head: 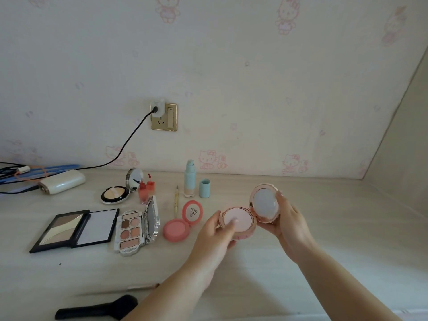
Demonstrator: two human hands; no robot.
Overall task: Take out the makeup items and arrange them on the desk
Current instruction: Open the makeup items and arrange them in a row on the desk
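A round rose-gold compact (245, 216) stands open just above the pale desk (324, 228). My left hand (215, 235) grips its base, a fingertip on the pink puff. My right hand (287, 218) holds the raised mirror lid. Laid out to the left are an open pink blush (177, 229), an open eyeshadow palette (133, 230), a black contour palette (74, 229), an open powder compact (115, 194), two red lip tints (146, 189), a thin pencil (176, 201), a mint foundation bottle (190, 179) and its cap (204, 188).
A white power bank (61, 181) with cables lies at the back left, wired to the wall socket (164, 116). A black brush (97, 309) and a thin stick (139, 287) lie near the front edge. A side wall rises at the right.
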